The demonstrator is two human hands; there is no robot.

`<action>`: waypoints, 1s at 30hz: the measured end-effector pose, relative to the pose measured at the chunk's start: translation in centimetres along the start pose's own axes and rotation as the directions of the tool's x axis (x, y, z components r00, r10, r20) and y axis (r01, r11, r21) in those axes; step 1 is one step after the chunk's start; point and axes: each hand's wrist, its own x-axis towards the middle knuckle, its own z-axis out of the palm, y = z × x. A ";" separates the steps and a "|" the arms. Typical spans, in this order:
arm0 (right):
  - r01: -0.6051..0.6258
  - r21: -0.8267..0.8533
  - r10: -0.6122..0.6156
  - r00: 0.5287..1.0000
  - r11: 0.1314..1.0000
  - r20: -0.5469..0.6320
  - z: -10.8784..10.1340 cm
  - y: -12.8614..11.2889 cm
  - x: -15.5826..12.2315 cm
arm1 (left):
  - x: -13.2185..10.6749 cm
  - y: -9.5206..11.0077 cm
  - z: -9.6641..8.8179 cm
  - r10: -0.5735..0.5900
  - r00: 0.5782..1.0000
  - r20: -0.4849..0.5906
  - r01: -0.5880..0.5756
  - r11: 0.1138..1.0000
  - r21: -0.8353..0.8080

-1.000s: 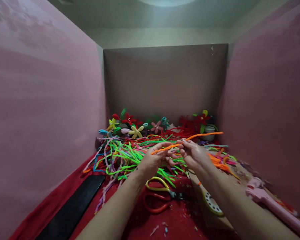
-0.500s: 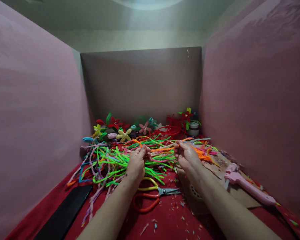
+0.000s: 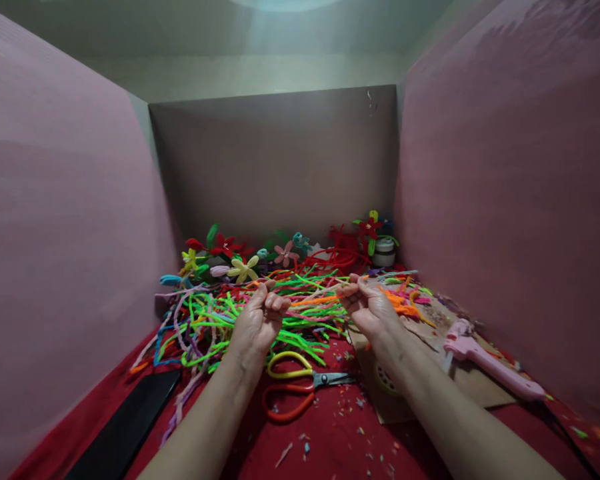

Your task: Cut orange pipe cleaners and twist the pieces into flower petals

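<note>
My left hand and my right hand are both closed in a pinch on the two ends of an orange pipe cleaner stretched level between them. They hover over a loose heap of pipe cleaners, mostly bright green with pink, blue and orange ones. Scissors with a yellow and an orange handle lie on the red cloth just under my wrists.
Finished pipe-cleaner flowers line the back wall beside a small white jar. A pink glue gun lies on brown cardboard at right. A black flat strip lies at front left. Pink panels stand on both sides.
My hands have drawn apart, pulling the orange pipe cleaner from a raised slant down to level. The view has shifted to the right.
</note>
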 end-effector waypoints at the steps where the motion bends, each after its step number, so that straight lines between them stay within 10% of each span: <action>1: -0.029 0.011 0.029 0.999 1.000 0.014 0.0 0.1 0.0 | -0.1 0.1 0.1 -0.002 1.000 0.017 0.002 1.000 -0.004; 22: -0.071 -0.075 0.073 0.997 0.995 0.027 -0.5 1.0 -0.6 | 0.3 0.3 -0.7 0.154 0.971 0.183 -0.188 0.965 0.185; 27: -0.052 0.029 0.052 0.998 0.998 0.027 -1.1 0.9 -0.1 | -0.3 0.0 -0.7 -0.061 0.942 0.331 -0.058 0.939 0.339; 30: -0.043 0.080 0.042 0.999 0.996 0.012 -1.4 0.7 0.3 | -1.2 -0.3 -0.4 -0.181 0.916 0.359 -0.087 0.782 0.618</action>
